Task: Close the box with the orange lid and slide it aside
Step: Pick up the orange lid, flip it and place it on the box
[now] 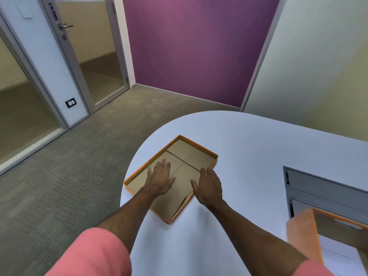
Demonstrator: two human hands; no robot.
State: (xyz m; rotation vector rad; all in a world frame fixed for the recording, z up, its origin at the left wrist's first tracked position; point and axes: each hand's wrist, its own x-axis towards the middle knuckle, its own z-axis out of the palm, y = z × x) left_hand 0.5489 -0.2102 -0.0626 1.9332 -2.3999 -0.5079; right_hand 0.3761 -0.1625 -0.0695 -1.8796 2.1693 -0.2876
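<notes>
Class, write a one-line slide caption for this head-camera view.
Both open hands, left and right, reach over the upturned orange lid on the white table.

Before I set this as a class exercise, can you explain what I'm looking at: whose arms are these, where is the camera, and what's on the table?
There is one picture, from a camera worn on a person's head, looking forward and down. The arms are that person's own, in pink sleeves. The left hand hovers flat over, or rests on, an upturned orange lid with a brown cardboard inside; the right hand is spread at its near right edge. Neither holds anything. The lid lies near the rounded end of a white table. At lower right an open orange box holds white paper, beside a grey tray-like thing.
</notes>
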